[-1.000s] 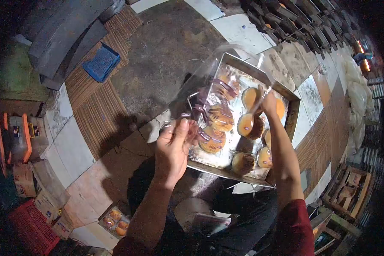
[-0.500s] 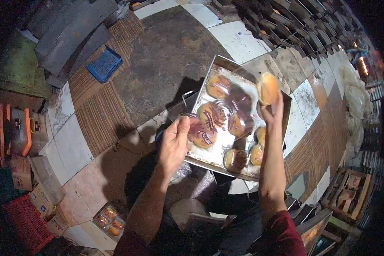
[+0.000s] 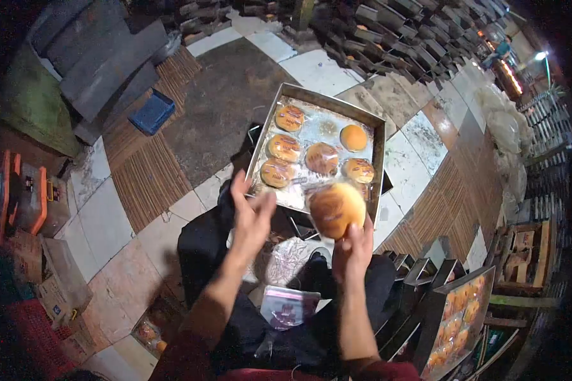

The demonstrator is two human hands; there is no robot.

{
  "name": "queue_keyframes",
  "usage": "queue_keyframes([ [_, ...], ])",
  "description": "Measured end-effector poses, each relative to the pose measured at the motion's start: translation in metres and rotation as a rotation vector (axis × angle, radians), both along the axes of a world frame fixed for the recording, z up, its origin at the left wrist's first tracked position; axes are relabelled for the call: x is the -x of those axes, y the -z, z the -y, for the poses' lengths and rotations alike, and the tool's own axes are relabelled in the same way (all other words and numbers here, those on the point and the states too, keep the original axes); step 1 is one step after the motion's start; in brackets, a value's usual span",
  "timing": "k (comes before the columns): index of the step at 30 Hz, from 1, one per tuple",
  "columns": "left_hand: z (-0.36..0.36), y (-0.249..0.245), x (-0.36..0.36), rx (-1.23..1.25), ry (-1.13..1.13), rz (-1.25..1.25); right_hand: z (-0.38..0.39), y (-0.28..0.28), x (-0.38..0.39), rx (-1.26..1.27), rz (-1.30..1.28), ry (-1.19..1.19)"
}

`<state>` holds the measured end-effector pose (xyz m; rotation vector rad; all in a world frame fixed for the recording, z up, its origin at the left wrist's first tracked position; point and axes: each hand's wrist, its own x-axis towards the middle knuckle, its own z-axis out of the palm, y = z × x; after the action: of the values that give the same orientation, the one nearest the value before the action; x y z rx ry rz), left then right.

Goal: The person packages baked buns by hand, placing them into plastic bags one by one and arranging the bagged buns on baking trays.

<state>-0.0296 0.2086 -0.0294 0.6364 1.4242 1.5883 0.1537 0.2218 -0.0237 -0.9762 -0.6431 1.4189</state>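
My right hand [image 3: 354,251] grips a round golden bun [image 3: 338,211] in front of the near edge of a metal tray. Brownish markings cover the bun's left side; blur hides whether they belong to a wrapper. To its left, my left hand [image 3: 251,219] is open, fingers apart and slightly blurred, beside the tray's near left corner. Inside the shallow metal tray [image 3: 380,136] lie several buns, most in clear printed plastic, such as the wrapped bun [image 3: 322,158] in the middle. One plainer bun [image 3: 354,137] sits toward the right side.
A stack of printed plastic bags [image 3: 289,309] lies between my legs. At the lower right a tray of buns [image 3: 452,320] leans at a slant. A blue plastic basket [image 3: 152,112] rests on the floor. Dark metal trays [image 3: 413,38] are piled at the back; a red crate [image 3: 38,336] stands lower left.
My right hand has brought the bun down and left from the tray's right side. My left hand has let go of the printed plastic bag and opened. The tray appears further left and more fully visible.
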Motion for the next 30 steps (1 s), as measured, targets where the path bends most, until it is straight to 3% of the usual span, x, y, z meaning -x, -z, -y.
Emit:
queue_keyframes([
  [2,0.034,-0.029,-0.033,-0.084,0.127,0.111,0.053,-0.019,0.014,-0.108,0.307,0.026],
  [3,0.041,-0.037,-0.041,-0.124,0.145,0.307,0.084,-0.005,-0.009,-0.170,0.970,-0.416],
  [4,0.046,-0.046,-0.046,-0.167,0.166,0.500,0.099,-0.027,0.008,-0.642,0.877,-0.533],
  [6,0.065,-0.074,-0.055,-0.151,0.278,0.493,0.128,-0.034,0.006,-0.651,0.705,-0.564],
  [7,0.086,-0.071,-0.069,-0.094,0.426,0.407,0.132,-0.035,0.001,-0.595,0.408,-0.501],
  [8,0.112,-0.065,-0.082,-0.268,0.541,-0.269,0.131,-0.046,-0.002,-0.526,0.114,-0.439],
  [10,0.138,-0.078,-0.099,-0.320,0.646,0.499,0.121,-0.065,-0.018,-0.728,0.398,-0.172],
  [12,0.131,-0.077,-0.078,-0.457,0.435,0.565,0.122,-0.087,-0.015,-0.915,0.167,-0.172],
  [13,0.120,-0.083,-0.069,-0.439,0.356,0.613,0.125,-0.084,-0.018,-0.950,0.318,-0.156],
  [14,0.108,-0.091,-0.060,-0.427,0.272,0.659,0.120,-0.087,-0.019,-1.028,0.643,-0.258],
  [16,0.094,-0.093,-0.053,-0.379,0.362,0.841,0.113,-0.118,0.002,-0.996,1.245,-0.744],
  [17,0.086,-0.072,-0.050,-0.287,0.290,1.043,0.114,-0.128,0.003,-1.021,1.351,-0.761],
  [18,0.089,-0.067,-0.048,-0.298,0.283,1.037,0.116,-0.135,0.001,-1.036,1.346,-0.764],
  [20,0.101,-0.060,-0.047,-0.367,0.358,1.345,0.117,-0.142,-0.003,-1.209,1.415,-0.707],
  [21,0.103,-0.060,-0.044,-0.304,0.382,1.489,0.116,-0.135,0.001,-1.345,1.490,-0.534],
  [22,0.103,-0.048,-0.047,-0.305,0.501,1.344,0.107,-0.118,0.007,-1.341,1.493,-0.543],
  [24,0.102,-0.018,-0.057,-0.096,0.111,1.162,0.083,-0.076,0.018,-1.218,1.471,-0.520],
  [25,0.099,-0.019,-0.055,0.015,0.086,1.114,0.082,-0.068,0.022,-1.292,1.449,-0.515],
  [26,0.105,0.004,-0.036,-0.114,0.346,1.462,0.081,-0.065,0.028,-1.373,1.418,-0.506],
  [28,0.101,-0.009,-0.023,-0.243,0.316,1.104,0.109,-0.075,0.027,-1.453,1.419,-0.548],
  [29,0.102,-0.024,-0.023,-0.254,0.152,1.132,0.118,-0.078,0.028,-1.482,1.315,-0.527],
  [30,0.106,-0.048,-0.021,-0.378,0.166,1.293,0.130,-0.082,0.026,-1.492,1.214,-0.507],
])
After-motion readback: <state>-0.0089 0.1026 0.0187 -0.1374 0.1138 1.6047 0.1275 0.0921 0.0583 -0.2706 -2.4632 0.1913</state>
